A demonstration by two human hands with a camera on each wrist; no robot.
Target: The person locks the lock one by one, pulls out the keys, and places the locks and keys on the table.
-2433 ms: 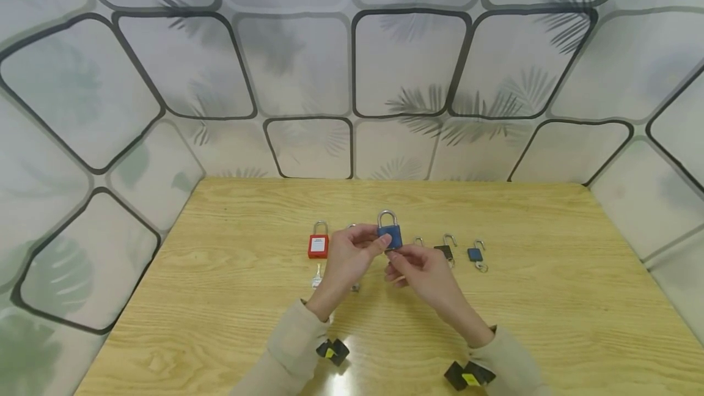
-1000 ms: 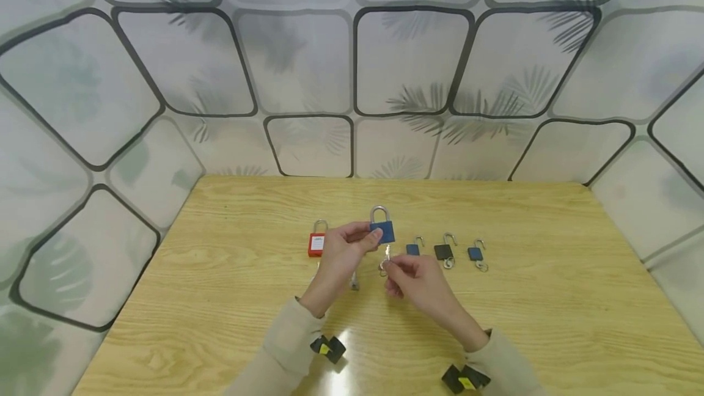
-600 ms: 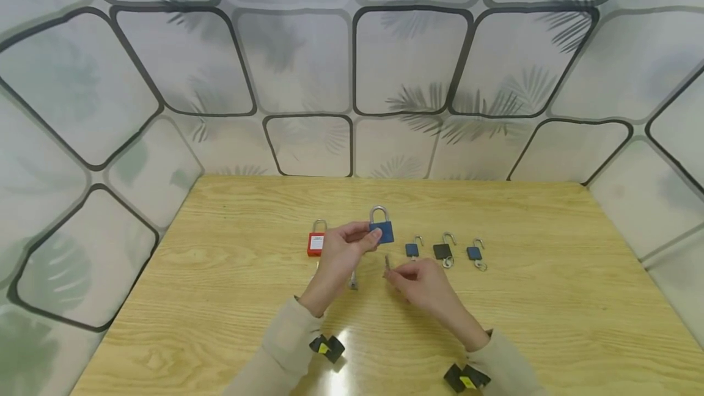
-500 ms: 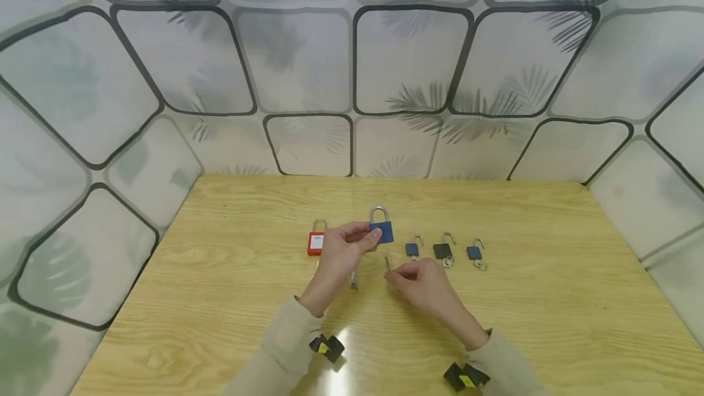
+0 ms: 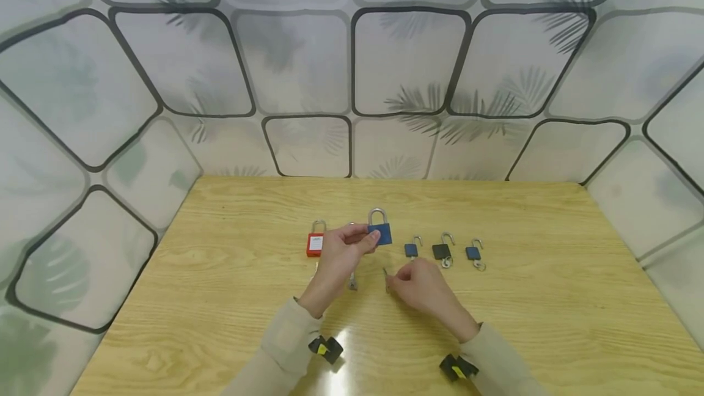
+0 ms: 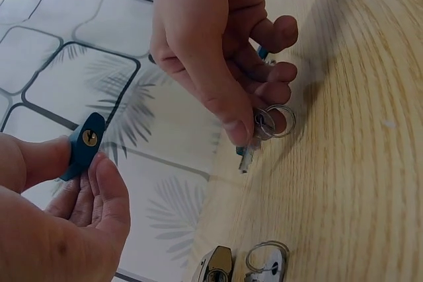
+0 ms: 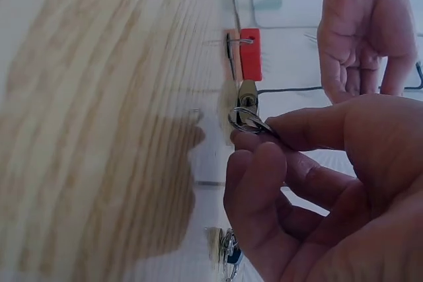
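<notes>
A blue padlock [image 5: 380,234] with its steel shackle closed is pinched upright in my left hand [image 5: 342,255], raised off the table. Its brass keyhole faces the camera in the left wrist view, where the blue padlock [image 6: 86,143] shows no key in it. My right hand [image 5: 426,287] pinches a key [image 6: 247,156] on a split ring between thumb and forefinger, low over the wood and apart from the padlock. In the right wrist view the ring [image 7: 246,121] sticks out past the fingertips of my right hand [image 7: 344,183].
A red padlock [image 5: 315,244] stands left, partly beside the left hand. A brass padlock [image 6: 215,266] and its keys [image 6: 269,263] lie behind that hand. To the right are a small blue padlock [image 5: 410,250], a black padlock [image 5: 442,252] and another blue padlock [image 5: 473,253], shackles open.
The right hand has drawn the key away from under the blue padlock and lowered it toward the table. The left hand shifted slightly left, then stayed nearly still with the padlock.
</notes>
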